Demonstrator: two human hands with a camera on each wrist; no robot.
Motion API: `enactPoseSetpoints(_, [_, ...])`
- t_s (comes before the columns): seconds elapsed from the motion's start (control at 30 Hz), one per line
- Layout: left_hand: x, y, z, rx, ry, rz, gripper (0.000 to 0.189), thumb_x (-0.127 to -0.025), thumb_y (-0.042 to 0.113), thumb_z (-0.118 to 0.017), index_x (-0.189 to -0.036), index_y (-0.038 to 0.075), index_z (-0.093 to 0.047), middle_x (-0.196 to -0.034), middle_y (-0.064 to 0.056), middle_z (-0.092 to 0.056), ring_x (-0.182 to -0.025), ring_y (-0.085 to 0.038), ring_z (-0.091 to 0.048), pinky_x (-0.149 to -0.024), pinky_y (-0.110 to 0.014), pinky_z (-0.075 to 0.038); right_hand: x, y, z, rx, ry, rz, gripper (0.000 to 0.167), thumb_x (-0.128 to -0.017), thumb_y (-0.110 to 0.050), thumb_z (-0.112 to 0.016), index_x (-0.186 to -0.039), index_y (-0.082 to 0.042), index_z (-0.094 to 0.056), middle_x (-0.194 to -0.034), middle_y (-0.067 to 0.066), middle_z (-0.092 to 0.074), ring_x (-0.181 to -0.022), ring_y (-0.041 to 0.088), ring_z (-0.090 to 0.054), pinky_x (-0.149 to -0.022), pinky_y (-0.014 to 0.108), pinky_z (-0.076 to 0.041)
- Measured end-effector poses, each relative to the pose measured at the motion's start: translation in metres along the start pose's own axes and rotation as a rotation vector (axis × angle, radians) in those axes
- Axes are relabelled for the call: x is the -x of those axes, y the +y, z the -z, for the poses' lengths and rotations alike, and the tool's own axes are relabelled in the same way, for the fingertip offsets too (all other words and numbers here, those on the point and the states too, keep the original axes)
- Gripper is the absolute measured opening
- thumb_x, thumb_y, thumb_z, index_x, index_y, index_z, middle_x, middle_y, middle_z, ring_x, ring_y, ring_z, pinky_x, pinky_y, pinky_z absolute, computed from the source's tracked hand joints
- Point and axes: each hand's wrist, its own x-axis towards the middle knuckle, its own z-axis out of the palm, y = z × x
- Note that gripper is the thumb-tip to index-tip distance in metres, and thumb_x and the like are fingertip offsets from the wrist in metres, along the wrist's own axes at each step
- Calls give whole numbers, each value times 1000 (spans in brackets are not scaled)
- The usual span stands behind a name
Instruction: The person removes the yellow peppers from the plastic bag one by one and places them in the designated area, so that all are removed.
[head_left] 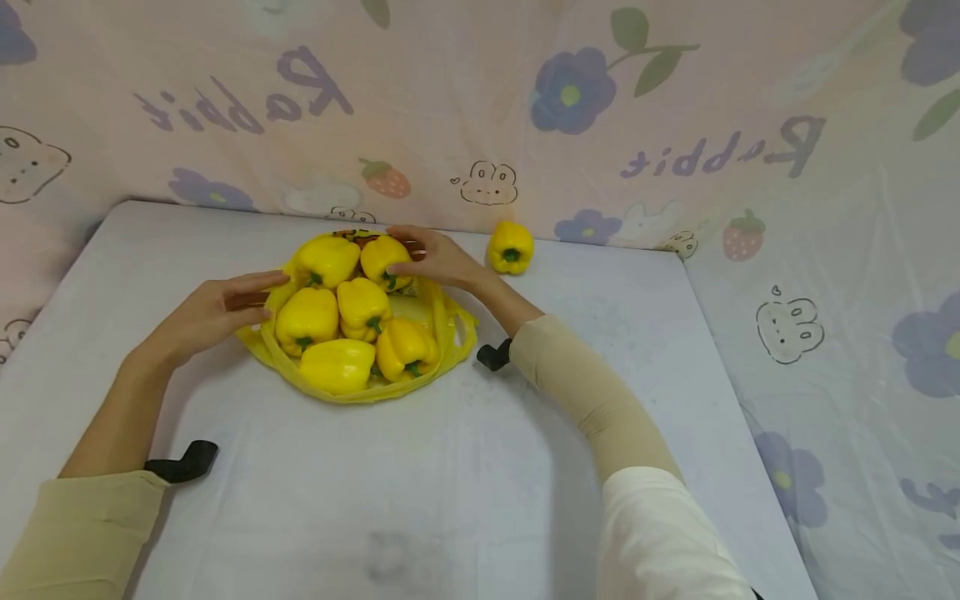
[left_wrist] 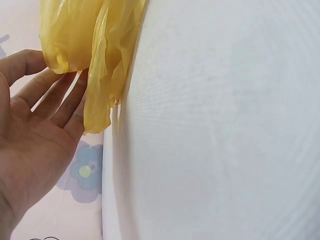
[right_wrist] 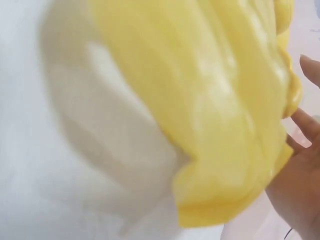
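A yellow plastic bag (head_left: 352, 395) lies spread on the table, its rim around several yellow bell peppers (head_left: 337, 367). At the bag's left side my left hand (head_left: 210, 312) has its fingers fairly straight, the tips against the plastic; the left wrist view shows that hand (left_wrist: 40, 125) beside the hanging yellow film. My right hand (head_left: 438, 254) holds the bell pepper (head_left: 381, 257) at the bag's far right, thumb across its front and fingers over its back. In the right wrist view the bag (right_wrist: 215, 140) hides part of the right hand (right_wrist: 300, 175).
One more yellow bell pepper (head_left: 510, 247) stands outside the bag, near the table's back edge. The white table (head_left: 465, 500) meets a patterned cloth (head_left: 465, 92) behind and to the right. A black wrist mount (head_left: 183, 462) juts from the left sleeve, another (head_left: 493, 357) from the right.
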Motion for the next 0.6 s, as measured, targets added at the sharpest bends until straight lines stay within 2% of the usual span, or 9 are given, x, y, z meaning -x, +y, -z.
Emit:
enactPoseSetpoints(0.07, [0, -1, 0, 6, 3, 0, 52, -101, 21, -59, -150, 11, -45, -157, -10, -37, -135, -36, -42, -87, -4, -37, -5, 8, -2, 43, 11, -15, 70, -93, -26, -71, -153, -9, -38, -153, 8, -43, -133, 23, -46, -108, 29, -39])
enactPoseSetpoints(0.13, [-1, -1, 1, 16, -1, -3, 52, -101, 20, -59, -150, 11, -44, -158, -10, -36, -135, -37, -42, -86, -2, -35, -9, 12, -3, 82, 16, -23, 71, -92, -29, -71, -153, -13, -39, -152, 4, -43, -128, 19, -48, -104, 26, -41])
enactPoseSetpoints(0.37, [-1, -1, 0, 11, -7, 12, 52, -102, 20, -59, -151, 11, -43, -159, -9, -33, -136, -37, -41, -84, -2, -35, -15, 19, -9, 120, 14, -70, 74, -91, -40, -71, -154, -22, -37, -152, 0, -42, -118, 13, -51, -98, 24, -42])
enactPoseSetpoints(0.6, [-1, -1, 0, 17, -7, 12, 53, -102, 21, -59, -151, 11, -43, -159, -9, -34, -136, -37, -41, -85, -2, -35, -16, 18, -12, 134, 40, -80, 74, -91, -39, -73, -153, -19, -39, -151, 1, -44, -119, 13, -51, -99, 23, -41])
